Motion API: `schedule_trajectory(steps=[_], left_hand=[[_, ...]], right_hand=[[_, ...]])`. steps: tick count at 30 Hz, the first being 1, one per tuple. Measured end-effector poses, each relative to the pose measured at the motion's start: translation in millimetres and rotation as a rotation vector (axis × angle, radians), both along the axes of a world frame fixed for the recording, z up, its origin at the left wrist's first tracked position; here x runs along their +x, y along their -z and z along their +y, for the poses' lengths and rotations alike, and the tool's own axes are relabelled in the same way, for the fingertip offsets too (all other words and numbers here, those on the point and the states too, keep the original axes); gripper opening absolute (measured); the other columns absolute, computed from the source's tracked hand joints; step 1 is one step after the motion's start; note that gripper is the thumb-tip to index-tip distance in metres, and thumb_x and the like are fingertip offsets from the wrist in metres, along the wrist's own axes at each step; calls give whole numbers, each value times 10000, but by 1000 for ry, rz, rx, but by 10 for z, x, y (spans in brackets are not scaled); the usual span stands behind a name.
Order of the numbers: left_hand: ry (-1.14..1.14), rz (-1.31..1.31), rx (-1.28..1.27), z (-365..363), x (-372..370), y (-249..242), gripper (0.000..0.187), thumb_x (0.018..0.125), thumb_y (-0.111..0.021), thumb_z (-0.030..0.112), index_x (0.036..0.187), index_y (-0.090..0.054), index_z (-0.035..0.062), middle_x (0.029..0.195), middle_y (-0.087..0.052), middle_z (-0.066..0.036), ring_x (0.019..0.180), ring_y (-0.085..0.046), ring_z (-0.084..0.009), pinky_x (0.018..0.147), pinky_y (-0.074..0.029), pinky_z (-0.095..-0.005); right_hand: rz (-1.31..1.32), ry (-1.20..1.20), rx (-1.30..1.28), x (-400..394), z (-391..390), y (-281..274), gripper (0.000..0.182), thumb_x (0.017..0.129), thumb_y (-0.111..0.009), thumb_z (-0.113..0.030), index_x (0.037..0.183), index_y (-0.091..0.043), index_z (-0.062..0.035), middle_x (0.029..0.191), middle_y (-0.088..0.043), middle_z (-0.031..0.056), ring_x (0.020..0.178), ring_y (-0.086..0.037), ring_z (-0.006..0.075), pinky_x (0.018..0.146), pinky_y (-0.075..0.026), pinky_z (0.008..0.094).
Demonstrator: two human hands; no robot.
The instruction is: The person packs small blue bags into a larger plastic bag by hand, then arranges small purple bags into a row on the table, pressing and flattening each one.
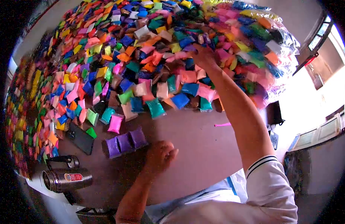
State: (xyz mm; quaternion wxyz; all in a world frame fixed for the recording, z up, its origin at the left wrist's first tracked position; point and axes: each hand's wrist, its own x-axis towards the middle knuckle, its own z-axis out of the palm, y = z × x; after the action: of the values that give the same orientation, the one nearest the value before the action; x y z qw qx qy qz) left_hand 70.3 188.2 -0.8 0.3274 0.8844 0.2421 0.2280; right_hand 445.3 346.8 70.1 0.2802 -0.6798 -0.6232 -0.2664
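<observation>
Three purple packets [124,143] lie side by side on the brown table [194,149]. Just to their right, my left hand [160,156] hovers low with its fingers curled; nothing shows in it. My right hand [205,56] reaches far into the large heap of small coloured packets [142,56], its fingertips at a purple packet [190,47]. Whether the fingers grip that packet is too blurred to tell. Teal, pink and blue packets form the heap's near edge.
At the left lie a dark phone [80,139] and a steel flask [68,179] with its lid [72,161] beside it. A thin pink tool [222,124] rests near my right forearm. Clear plastic wrap [288,48] edges the heap at the right.
</observation>
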Motion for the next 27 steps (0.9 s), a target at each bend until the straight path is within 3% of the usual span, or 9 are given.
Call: schedule_trajectory(steps=[4,6,7,8,10,12,18,21,27], left_hand=[[-11,-104,37,-30,-2,45,138,840,-652,171,867,-618,40,845,-628,-123,791,-619,-308,720,-505,-393],[-79,-231,7,-75,21,-10,150,814,-676,136,763,-586,27,812,-611,-121,765,-587,-332,703,-485,-421],[-81,-234,4,-75,18,-34,150,814,-676,136,763,-586,27,812,-611,-121,765,-587,-332,703,-485,-421],[-86,-224,-30,-82,11,-57,161,818,-678,138,752,-592,19,812,-617,-124,765,-588,-332,703,-485,-415],[-95,-213,-73,-90,-5,-142,174,822,-680,141,742,-597,10,811,-623,-127,764,-589,-332,703,-485,-409],[-50,-153,-141,-59,11,-255,184,832,-677,151,751,-620,-3,828,-642,-132,789,-605,-323,700,-489,-400],[-70,-77,-411,-55,-60,-328,310,883,-628,294,855,-641,-14,877,-644,-152,851,-613,-316,750,-474,-389],[-95,10,-288,-64,-95,-408,375,918,-566,347,1008,-637,-10,1026,-621,-193,1002,-576,-356,883,-439,-411],[-75,-14,-255,-36,-62,-410,348,943,-521,304,1089,-610,1,1083,-607,-202,1039,-556,-381,921,-426,-437]], right_hand=[[345,56,-230,-184,-41,-309,416,849,-626,-318,1204,-613,-101,1049,-670,176,955,-648,334,803,-514,402],[884,34,1,-167,-54,-366,314,836,-663,-257,1086,-666,-68,1010,-685,144,969,-642,227,794,-510,325],[1002,-51,34,-104,-135,-341,284,823,-689,-198,1064,-647,-53,961,-668,89,964,-608,131,758,-504,294],[999,-50,30,-184,-286,-374,284,823,-689,-198,1064,-647,-53,961,-668,89,964,-608,131,758,-504,294],[1126,-293,94,-467,-734,-397,293,823,-701,-193,1051,-616,-31,929,-629,53,901,-598,122,727,-503,294],[1538,-583,178,-974,-1170,-414,329,816,-708,-178,1073,-591,-9,940,-614,30,864,-586,122,743,-487,274],[1780,-715,-377,-1541,-2134,363,292,794,-738,-127,1034,-619,-12,913,-625,7,834,-579,96,751,-477,248],[1780,-749,-443,-1842,-2218,352,281,816,-735,-145,1026,-622,3,898,-631,12,824,-585,93,734,-486,241],[1704,-766,-488,-1926,-2144,423,310,862,-713,-225,1059,-622,-3,930,-636,10,852,-580,84,734,-489,242]])
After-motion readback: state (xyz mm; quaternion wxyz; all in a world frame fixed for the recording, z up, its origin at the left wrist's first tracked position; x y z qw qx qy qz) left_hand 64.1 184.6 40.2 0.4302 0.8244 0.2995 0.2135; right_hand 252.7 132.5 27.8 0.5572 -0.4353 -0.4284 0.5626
